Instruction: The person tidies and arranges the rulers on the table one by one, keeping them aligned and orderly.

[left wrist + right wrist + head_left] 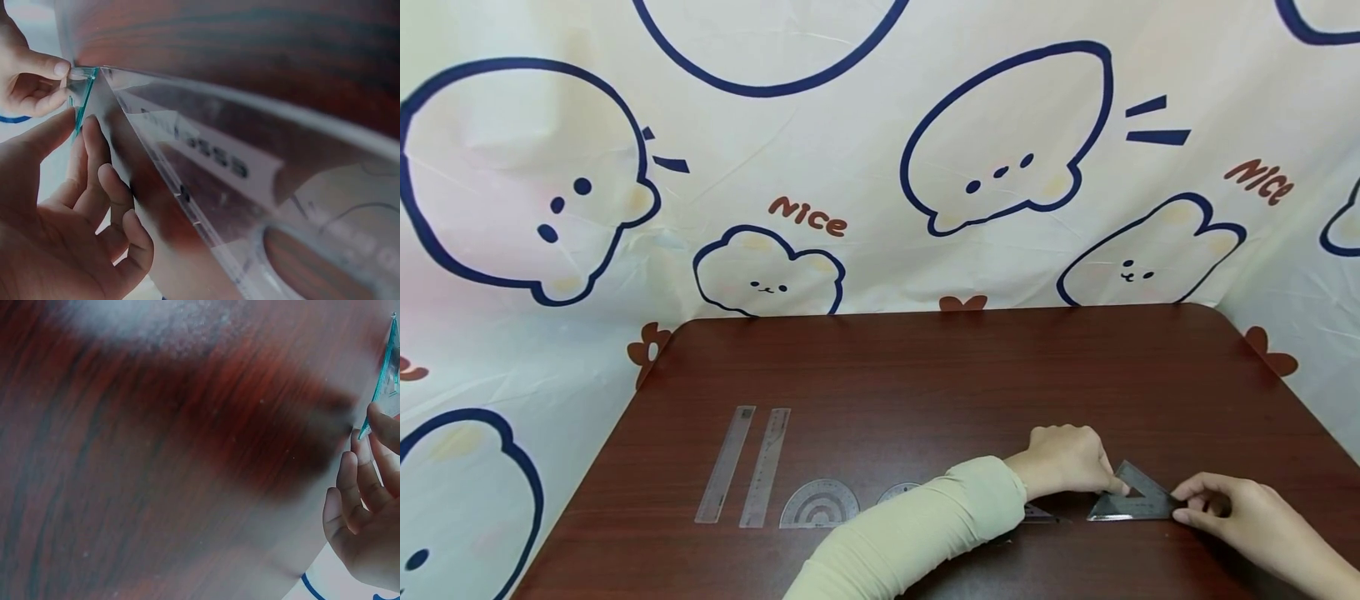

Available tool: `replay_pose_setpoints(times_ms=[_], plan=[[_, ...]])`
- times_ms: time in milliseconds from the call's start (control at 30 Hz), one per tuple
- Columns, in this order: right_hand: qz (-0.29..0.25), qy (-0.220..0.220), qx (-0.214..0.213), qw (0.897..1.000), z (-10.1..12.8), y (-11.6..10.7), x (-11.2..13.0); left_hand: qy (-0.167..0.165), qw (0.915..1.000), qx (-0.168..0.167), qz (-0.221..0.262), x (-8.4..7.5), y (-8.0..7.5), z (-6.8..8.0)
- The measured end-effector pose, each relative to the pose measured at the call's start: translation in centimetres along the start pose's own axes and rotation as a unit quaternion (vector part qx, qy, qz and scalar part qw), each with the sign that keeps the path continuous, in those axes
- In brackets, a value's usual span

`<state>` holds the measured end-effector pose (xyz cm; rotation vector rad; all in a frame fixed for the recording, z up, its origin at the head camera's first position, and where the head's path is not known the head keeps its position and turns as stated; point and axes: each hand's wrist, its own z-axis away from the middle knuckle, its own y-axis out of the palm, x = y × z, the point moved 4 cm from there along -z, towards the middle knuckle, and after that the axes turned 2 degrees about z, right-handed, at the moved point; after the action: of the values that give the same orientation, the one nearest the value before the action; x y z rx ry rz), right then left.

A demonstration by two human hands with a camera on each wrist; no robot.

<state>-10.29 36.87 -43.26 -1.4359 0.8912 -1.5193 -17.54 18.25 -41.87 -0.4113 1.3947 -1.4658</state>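
Note:
Both hands hold a clear triangular set square close over the table's right half. My left hand pinches its left side between thumb and fingers, the other fingers bent. Its right corner is pinched by the thumb and index finger of my right hand. In the left wrist view the set square shows a teal edge between the two hands; the right wrist view catches the set square at its right border. A second set square lies just left, partly hidden by the left sleeve.
Two clear rulers lie side by side on the left. A protractor is beside them, and another protractor is mostly covered by the left sleeve. Patterned cloth hangs behind the brown table.

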Motion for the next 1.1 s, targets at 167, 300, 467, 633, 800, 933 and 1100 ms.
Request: replay_pose_setpoints(times_ms=[167, 300, 467, 633, 800, 933, 1100], plan=[[0.003, -0.004, -0.010, 1.000, 0.12, 0.13, 0.06, -0.004, 0.9999, -0.007, -0.011, 0.02, -0.07, 0.02], [0.003, 0.003, 0.000, 1.000, 0.05, 0.27, -0.02, -0.009, 0.9999, -0.004, -0.011, 0.05, -0.08, 0.08], [0.011, 0.006, -0.001, 1.000, 0.01, 0.29, -0.07, -0.016, 0.9998, -0.006, -0.014, 0.04, -0.09, 0.10], [0.014, 0.011, 0.005, 1.000, -0.06, 0.31, -0.06, -0.020, 0.9996, -0.013, -0.017, -0.05, -0.12, 0.10], [0.012, 0.017, 0.013, 1.000, -0.02, 0.45, -0.03, -0.028, 0.9991, -0.016, -0.026, -0.12, -0.06, 0.10], [0.013, 0.016, 0.012, 1.000, 0.04, 0.47, 0.02, -0.030, 0.9986, -0.020, -0.038, -0.24, 0.02, 0.13], [0.014, 0.013, 0.011, 1.000, 0.09, 0.39, 0.13, -0.029, 0.9983, -0.027, -0.044, -0.29, 0.06, 0.17]])
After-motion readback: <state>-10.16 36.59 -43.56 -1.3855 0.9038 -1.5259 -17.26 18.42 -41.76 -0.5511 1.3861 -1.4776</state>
